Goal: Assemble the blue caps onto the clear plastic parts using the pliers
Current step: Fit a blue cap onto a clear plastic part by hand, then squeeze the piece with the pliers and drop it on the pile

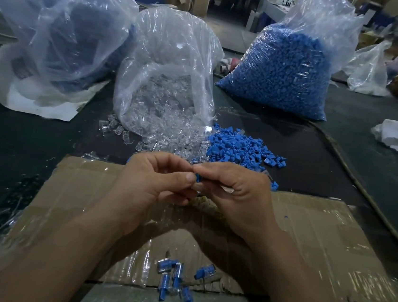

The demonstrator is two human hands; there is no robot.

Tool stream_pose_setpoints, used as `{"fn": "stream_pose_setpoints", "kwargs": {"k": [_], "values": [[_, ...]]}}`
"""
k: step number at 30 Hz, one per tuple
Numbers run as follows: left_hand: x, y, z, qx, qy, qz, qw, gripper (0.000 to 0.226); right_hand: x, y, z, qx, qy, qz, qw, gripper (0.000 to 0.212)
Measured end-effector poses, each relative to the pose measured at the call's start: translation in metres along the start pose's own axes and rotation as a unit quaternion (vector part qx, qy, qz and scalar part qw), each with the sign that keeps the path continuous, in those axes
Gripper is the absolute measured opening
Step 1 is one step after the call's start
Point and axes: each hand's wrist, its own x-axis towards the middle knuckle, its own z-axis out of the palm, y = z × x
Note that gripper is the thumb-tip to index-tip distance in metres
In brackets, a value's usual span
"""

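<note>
Both forearms are brought in from the lower corners of the frame and meet at centre, above a flattened, tape-covered cardboard sheet (pixel 331 240) laid on the dark bench (pixel 20 143). The left hand (pixel 160 178) is turned palm-right, w/ thumb and forefinger drawn together at the tips and the other fingers curled under. The right hand (pixel 238 192) is turned palm-left, fingers curled, their tips butted against the left's.

A blue cap (pixel 198 177) is pinched where the two hands meet; both hands are closed on it. Only a thin sliver is seen, running approx. up-down in the frame; its long axis can't be told for sure. A pale, clear-looking bit (pixel 227 189) is seen at the right thumb's base; what it is can't be told.

At lower centre, five or so capped pieces (pixel 176 279) are laid on the cardboard, most w/ long axis roughly up-down, one tilted to the right. Just beyond the hands, loose clear parts (pixel 164 142) are spilled from an open bag (pixel 167 72), and a heap of loose blue caps (pixel 238 145) is set touching them on the right. A full bag of blue caps (pixel 284 68) is stood at upper right.
</note>
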Motion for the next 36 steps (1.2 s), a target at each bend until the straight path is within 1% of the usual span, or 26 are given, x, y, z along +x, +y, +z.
{"fn": "stream_pose_setpoints", "kwargs": {"k": [4, 8, 10, 11, 13, 15, 16, 18, 20, 22, 24, 26, 28, 30, 32, 36], "values": [[0.000, -0.001, -0.001, 0.015, -0.007, 0.009, 1.000, 0.011, -0.001, 0.001, 0.001, -0.019, -0.010, -0.006, 1.000, 0.027], [0.001, -0.002, -0.003, 0.035, -0.014, 0.026, 0.999, 0.011, -0.001, 0.000, 0.001, -0.031, -0.010, -0.001, 0.999, 0.027], [0.002, -0.003, -0.003, 0.037, -0.023, 0.027, 0.999, 0.011, 0.000, -0.002, -0.001, -0.034, -0.025, 0.001, 0.999, 0.028], [0.002, -0.004, -0.003, 0.034, -0.028, 0.025, 0.999, 0.011, 0.000, -0.004, -0.003, -0.033, -0.039, 0.015, 0.999, 0.030], [0.003, -0.005, -0.005, 0.026, -0.029, 0.023, 0.999, 0.010, 0.003, -0.005, -0.011, -0.036, -0.069, 0.093, 0.993, 0.039], [0.004, -0.005, -0.007, 0.027, -0.010, 0.035, 0.999, 0.012, 0.004, 0.001, -0.024, -0.075, -0.083, 0.193, 0.975, 0.046], [0.004, -0.005, -0.008, 0.033, 0.005, 0.045, 0.998, 0.013, 0.005, 0.005, -0.031, -0.104, -0.090, 0.230, 0.964, 0.044], [0.006, -0.003, -0.010, 0.034, 0.033, 0.063, 0.997, 0.010, 0.005, 0.011, -0.042, -0.163, -0.120, 0.270, 0.941, 0.040], [0.007, -0.002, -0.010, 0.025, 0.050, 0.078, 0.995, 0.007, 0.005, 0.012, -0.048, -0.193, -0.178, 0.300, 0.917, 0.046], [0.008, -0.002, -0.010, 0.027, 0.056, 0.088, 0.994, 0.010, 0.004, 0.011, -0.048, -0.203, -0.262, 0.317, 0.889, 0.059], [0.008, -0.002, -0.011, 0.028, 0.057, 0.090, 0.994, 0.011, 0.003, 0.012, -0.045, -0.222, -0.325, 0.310, 0.865, 0.073], [0.009, -0.002, -0.011, 0.026, 0.056, 0.089, 0.994, 0.011, 0.001, 0.014, -0.042, -0.244, -0.344, 0.299, 0.856, 0.083], [0.009, -0.002, -0.012, 0.027, 0.057, 0.087, 0.994, 0.010, 0.000, 0.015, -0.039, -0.263, -0.352, 0.289, 0.851, 0.088], [0.009, -0.002, -0.012, 0.026, 0.057, 0.085, 0.994, 0.010, 0.000, 0.015, -0.037, -0.273, -0.354, 0.286, 0.847, 0.088], [0.009, -0.001, -0.012, 0.026, 0.059, 0.084, 0.994, 0.012, 0.001, 0.014, -0.037, -0.267, -0.347, 0.294, 0.850, 0.081], [0.008, 0.000, -0.012, 0.042, 0.064, 0.080, 0.994, 0.018, 0.003, 0.011, -0.036, -0.274, -0.336, 0.286, 0.855, 0.053]]}}
